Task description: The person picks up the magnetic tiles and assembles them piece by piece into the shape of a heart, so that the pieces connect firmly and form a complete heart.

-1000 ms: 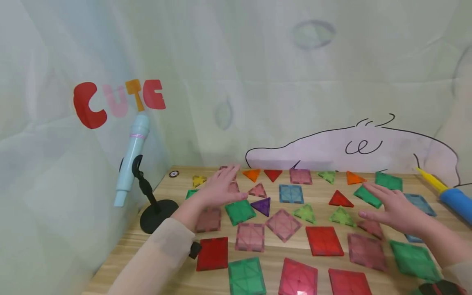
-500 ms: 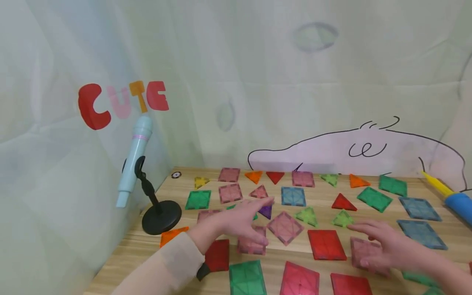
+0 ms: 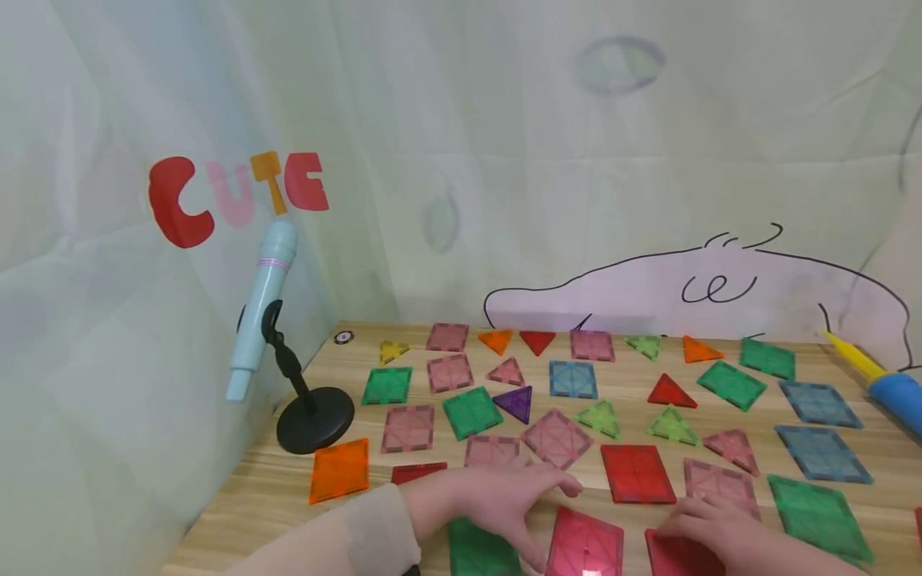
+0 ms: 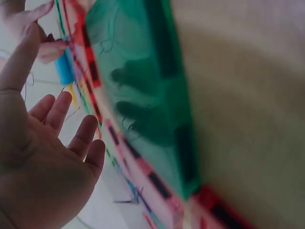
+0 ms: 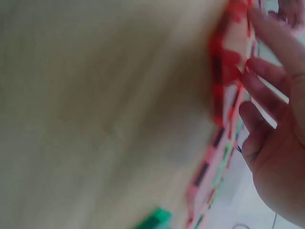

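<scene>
My left hand (image 3: 500,500) hovers over a translucent green square tile (image 3: 481,556), thumb and fingers spread apart. Its thumb reaches toward a pinkish-red square tile (image 3: 587,544). In the left wrist view, the palm and loosely bent fingers show nothing held, beside the same green tile (image 4: 138,90). My right hand (image 3: 723,532) is above a red square tile (image 3: 673,556) near the front and covers part of it. The right wrist view shows that hand's fingertips close to the red tile (image 5: 218,86); whether they touch is unclear. Its fingers are relaxed.
Several square and triangular tiles lie flat across the wooden table (image 3: 238,512), among them an orange square (image 3: 340,470) and a red square (image 3: 637,474). A light-blue microphone (image 3: 262,312) on a black stand (image 3: 315,420) stands left. A blue-and-yellow object (image 3: 896,396) lies right.
Both hands have come down and nearer the front edge, from over the back and middle tiles. The left moved right, the right moved left. The tiles look unmoved.
</scene>
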### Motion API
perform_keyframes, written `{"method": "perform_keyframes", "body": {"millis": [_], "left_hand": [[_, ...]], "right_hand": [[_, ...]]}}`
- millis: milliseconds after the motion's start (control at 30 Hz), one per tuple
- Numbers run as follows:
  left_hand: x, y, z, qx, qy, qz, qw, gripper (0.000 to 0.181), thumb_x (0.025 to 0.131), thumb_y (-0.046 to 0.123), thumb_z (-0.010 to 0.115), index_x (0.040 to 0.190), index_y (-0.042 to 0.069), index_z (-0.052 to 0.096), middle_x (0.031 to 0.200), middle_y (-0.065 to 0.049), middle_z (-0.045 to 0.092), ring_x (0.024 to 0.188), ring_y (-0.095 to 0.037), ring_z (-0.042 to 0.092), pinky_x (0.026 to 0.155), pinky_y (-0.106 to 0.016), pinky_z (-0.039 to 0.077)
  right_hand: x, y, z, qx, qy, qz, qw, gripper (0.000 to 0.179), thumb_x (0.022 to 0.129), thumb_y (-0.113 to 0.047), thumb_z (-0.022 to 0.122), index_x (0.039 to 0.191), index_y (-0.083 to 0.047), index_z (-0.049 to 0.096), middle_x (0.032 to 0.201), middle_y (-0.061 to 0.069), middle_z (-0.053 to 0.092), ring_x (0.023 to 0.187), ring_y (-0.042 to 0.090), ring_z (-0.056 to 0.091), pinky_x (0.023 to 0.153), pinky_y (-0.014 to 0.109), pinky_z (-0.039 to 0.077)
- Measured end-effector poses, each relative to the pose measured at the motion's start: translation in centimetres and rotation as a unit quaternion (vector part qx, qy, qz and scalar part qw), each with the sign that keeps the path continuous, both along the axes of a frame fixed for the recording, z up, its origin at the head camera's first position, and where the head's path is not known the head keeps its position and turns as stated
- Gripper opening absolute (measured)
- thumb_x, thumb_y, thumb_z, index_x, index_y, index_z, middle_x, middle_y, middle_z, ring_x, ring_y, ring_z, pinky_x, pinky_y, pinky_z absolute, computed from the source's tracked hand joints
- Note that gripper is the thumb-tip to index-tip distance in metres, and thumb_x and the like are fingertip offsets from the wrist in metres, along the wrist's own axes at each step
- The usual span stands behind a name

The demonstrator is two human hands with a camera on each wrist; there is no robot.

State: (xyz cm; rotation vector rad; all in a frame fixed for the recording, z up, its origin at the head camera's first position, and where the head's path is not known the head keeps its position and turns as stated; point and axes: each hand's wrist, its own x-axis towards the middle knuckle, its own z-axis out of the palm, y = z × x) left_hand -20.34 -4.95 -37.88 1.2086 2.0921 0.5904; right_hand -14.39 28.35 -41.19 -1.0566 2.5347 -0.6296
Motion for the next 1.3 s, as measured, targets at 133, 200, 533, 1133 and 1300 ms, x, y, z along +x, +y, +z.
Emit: {"method": "perform_keyframes", "body": {"millis": [133, 200, 533, 1133, 1300], "left_hand": [[0.4, 0.5, -0.6, -0.03, 0.032, -0.017, 0.9989, 0.069, 0.082, 0.036, 0.072, 0.14, 0.032, 0.035, 0.133, 0.021, 0.041, 0.118, -0.001, 0.036, 0.098, -0.029, 0.036], [0.5, 0.6, -0.8, -0.041, 0.048, -0.022, 0.9977, 0.068, 0.081, 0.036, 0.073, 0.139, 0.033, 0.037, 0.132, 0.021, 0.041, 0.114, -0.003, 0.036, 0.097, -0.03, 0.036], [1.1, 1.0, -1.0, -0.07, 0.115, -0.019, 0.9908, 0.061, 0.081, 0.041, 0.072, 0.134, 0.035, 0.043, 0.129, 0.021, 0.043, 0.105, -0.002, 0.039, 0.093, -0.031, 0.038], [-4.1, 1.8, -1.6, -0.017, 0.23, 0.236, 0.9439, 0.059, 0.08, 0.044, 0.072, 0.129, 0.019, 0.053, 0.117, 0.005, 0.054, 0.102, -0.018, 0.041, 0.08, -0.035, 0.03], [-4.6, 2.9, -2.4, -0.072, 0.292, 0.242, 0.9224, 0.061, 0.079, 0.055, 0.067, 0.128, 0.02, 0.055, 0.122, 0.002, 0.054, 0.104, -0.02, 0.042, 0.083, -0.036, 0.032]], "right_hand": [[-0.1, -0.7, -0.4, 0.024, -0.022, -0.023, 0.9992, 0.044, 0.08, -0.051, 0.067, 0.119, -0.031, 0.059, 0.11, -0.016, 0.052, 0.094, 0.002, 0.044, 0.073, 0.025, 0.048], [0.0, -1.2, -0.4, 0.03, -0.04, -0.047, 0.9976, 0.047, 0.079, -0.052, 0.069, 0.12, -0.033, 0.059, 0.11, -0.015, 0.051, 0.094, 0.003, 0.045, 0.074, 0.026, 0.048], [0.2, -3.7, -0.6, 0.005, -0.04, -0.071, 0.9967, 0.048, 0.077, -0.054, 0.069, 0.119, -0.032, 0.059, 0.106, -0.017, 0.048, 0.093, 0.003, 0.042, 0.075, 0.027, 0.047], [-4.2, -2.3, 1.3, 0.083, 0.098, -0.189, 0.9736, 0.064, 0.071, -0.058, 0.071, 0.12, -0.016, 0.063, 0.117, 0.004, 0.055, 0.108, 0.031, 0.048, 0.086, 0.056, 0.042], [-4.5, -2.2, 1.2, 0.093, 0.085, -0.194, 0.9728, 0.064, 0.069, -0.058, 0.073, 0.117, -0.016, 0.065, 0.116, 0.003, 0.055, 0.107, 0.031, 0.048, 0.086, 0.058, 0.041]]}}
